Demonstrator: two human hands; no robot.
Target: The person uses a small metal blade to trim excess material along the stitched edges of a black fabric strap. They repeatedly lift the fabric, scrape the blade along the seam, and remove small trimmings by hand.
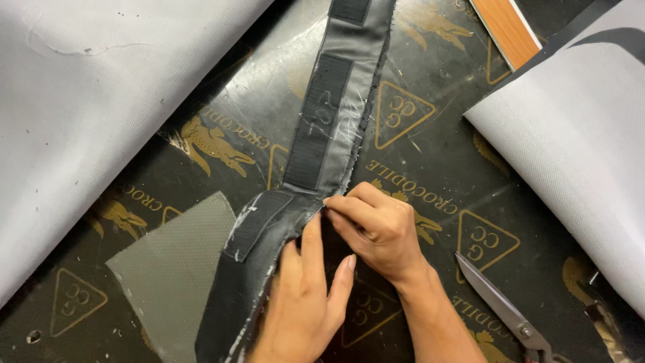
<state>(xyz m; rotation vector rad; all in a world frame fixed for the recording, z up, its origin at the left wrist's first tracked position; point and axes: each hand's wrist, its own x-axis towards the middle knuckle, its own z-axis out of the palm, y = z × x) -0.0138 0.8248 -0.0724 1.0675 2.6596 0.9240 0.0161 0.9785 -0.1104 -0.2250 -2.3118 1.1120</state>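
Head view: grey fabric strip with black hook-and-loop patches lies lengthwise on the dark printed tabletop, running from far centre to near left. Edges frayed, chalk-marked; patches already attached along it, the edge at mid-length in hand. Left hand presses the strip flat, grip open, fingers spread. Right hand pinches the strip's right edge, grip narrow. Scissors near right, untouched. Grey mesh offcut near left. Pale fabric sheets at both sides
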